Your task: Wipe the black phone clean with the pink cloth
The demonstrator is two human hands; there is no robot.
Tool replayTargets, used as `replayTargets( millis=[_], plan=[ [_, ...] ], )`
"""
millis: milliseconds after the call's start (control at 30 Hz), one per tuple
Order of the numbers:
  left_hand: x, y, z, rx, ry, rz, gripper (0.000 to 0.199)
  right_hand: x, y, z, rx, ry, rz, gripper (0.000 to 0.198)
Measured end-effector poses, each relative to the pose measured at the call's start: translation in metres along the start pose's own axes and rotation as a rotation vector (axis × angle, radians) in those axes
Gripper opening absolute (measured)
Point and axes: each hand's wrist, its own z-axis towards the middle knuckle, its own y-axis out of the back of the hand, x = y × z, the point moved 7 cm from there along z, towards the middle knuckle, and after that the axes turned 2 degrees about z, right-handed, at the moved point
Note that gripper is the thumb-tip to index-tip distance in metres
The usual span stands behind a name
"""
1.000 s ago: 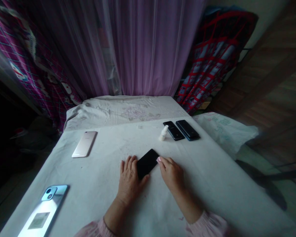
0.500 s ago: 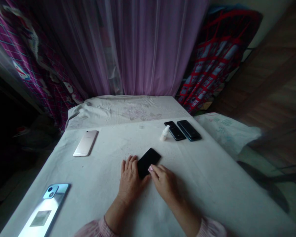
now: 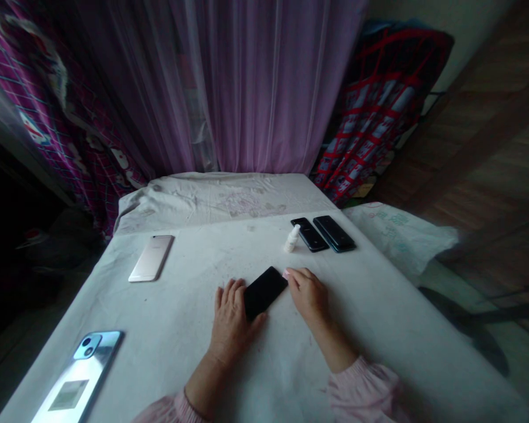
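A black smartphone [image 3: 265, 293] lies flat and slanted on the white cloth, its dark screen up. My left hand [image 3: 231, 314] grips its near end, fingers along the left edge and thumb at the lower corner. At the phone's far right corner, my right hand [image 3: 309, 295] pinches a small pink cloth [image 3: 286, 274] between thumb and fingertips; most of that cloth is hidden in the fingers. Just beyond stands a small white spray bottle [image 3: 292, 239], upright beside a black phone [image 3: 310, 235].
Another dark phone [image 3: 334, 233], seemingly stacked on a second one, lies at the back right. A pale pink phone [image 3: 151, 258] rests face down at left. Nearer, a shiny light-blue phone [image 3: 80, 376] lies camera side up. Purple curtains [image 3: 264, 88] hang behind the table [image 3: 180, 352].
My right hand has moved from the middle of the screen's lower edge up and right to the phone's far right corner, still pinching the pink cloth. My left hand stays put.
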Motion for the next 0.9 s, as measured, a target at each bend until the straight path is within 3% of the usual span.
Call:
replayTargets(
  millis=[67,200,367,633,900],
  plan=[
    [0.001,0.0,0.0,0.008,-0.006,0.0,0.056,0.006,0.004,-0.002,0.003,0.072,0.04,0.025],
    [0.002,0.0,0.0,0.038,-0.02,-0.006,0.057,0.025,0.002,-0.014,0.136,0.251,0.094,0.019],
    [0.002,-0.001,0.002,0.082,-0.015,-0.008,0.058,0.027,-0.007,-0.004,0.182,0.249,0.101,0.018],
    [0.001,-0.001,0.002,0.071,-0.037,0.003,0.059,0.024,-0.029,0.024,0.117,0.195,0.057,0.015],
    [0.002,-0.001,0.001,0.057,-0.026,0.007,0.059,0.034,-0.01,-0.011,0.22,0.324,0.19,0.019]
  ],
)
